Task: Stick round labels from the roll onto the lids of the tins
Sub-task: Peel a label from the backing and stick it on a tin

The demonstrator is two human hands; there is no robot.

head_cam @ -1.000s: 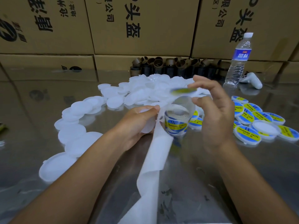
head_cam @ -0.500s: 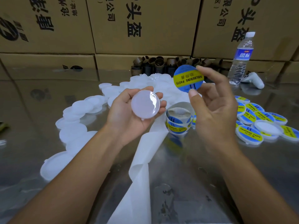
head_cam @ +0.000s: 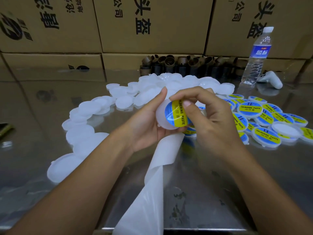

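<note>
- Lid first: round white translucent plastic lid [head_cam: 160,118], at the frame's centre, held above the shiny metal table [head_cam: 254,184] and tilted towards me.
- On its face sits a round blue-and-yellow label [head_cam: 175,114] printed SOLDERING PASTE, covering most of it; a white margin shows at the left.
- My left hand [head_cam: 149,128] grips the lid from the left, thumb on the upper rim, fingers curled beneath.
- My right hand [head_cam: 213,121] pinches the label, thumb tip pressed on the yellow band, forefinger hooked over the top edge.
- The label roll [head_cam: 190,132] peeks out below my right hand; its white backing strip [head_cam: 152,192] trails past the table's front edge at bottom centre.
- Bare white lids [head_cam: 84,112] crowd centre left and labelled lids [head_cam: 265,116] heap at right; open metal lies at lower right and far left.
</note>
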